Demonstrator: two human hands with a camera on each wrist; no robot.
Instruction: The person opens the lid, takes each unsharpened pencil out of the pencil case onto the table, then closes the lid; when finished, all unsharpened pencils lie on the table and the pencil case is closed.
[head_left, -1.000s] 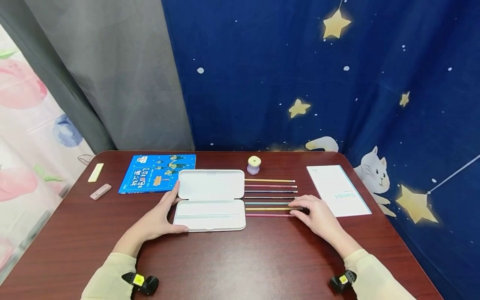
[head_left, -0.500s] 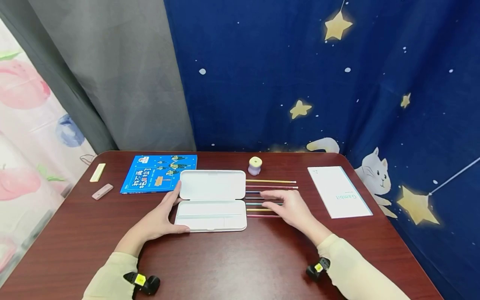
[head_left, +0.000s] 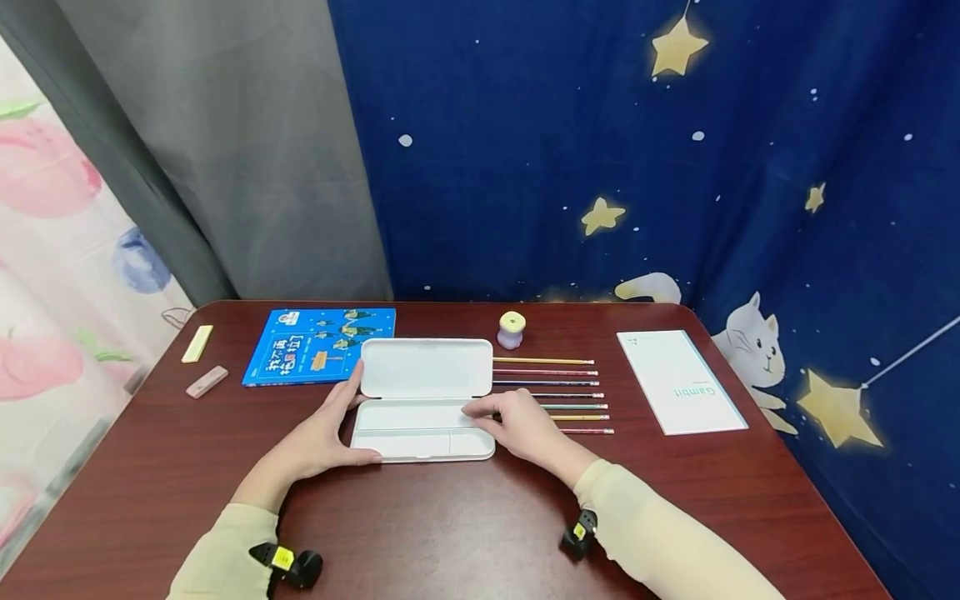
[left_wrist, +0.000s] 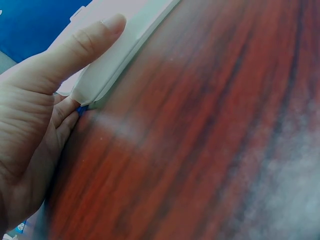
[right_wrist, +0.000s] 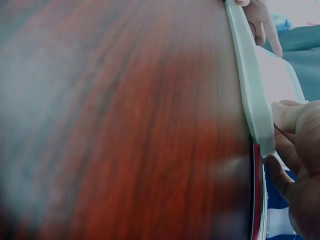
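A white pencil case (head_left: 401, 446) lies open on the table, its lid (head_left: 426, 367) folded back. My left hand (head_left: 326, 433) grips its left end, thumb at the tray's front corner and fingers by the lid; the left wrist view shows that thumb (left_wrist: 85, 47) on the white case. At the tray's right end is my right hand (head_left: 521, 425), index finger and thumb reaching over the inside. Whether they pinch anything is unclear in the head and right wrist views. Several pencils (head_left: 558, 362) lie in parallel to the case's right, partly covered by this hand.
Left of the case lie a blue book (head_left: 300, 342), a pale yellow bar (head_left: 197, 343) and a pink bar (head_left: 207, 382). Behind the pencils stands a small yellow and purple spool-shaped thing (head_left: 512, 331). A white booklet (head_left: 678, 379) is at the right.
My right hand has moved left, from the pencils' eraser ends across them to the case's right end. The pencils stay in place. The left hand keeps its hold.
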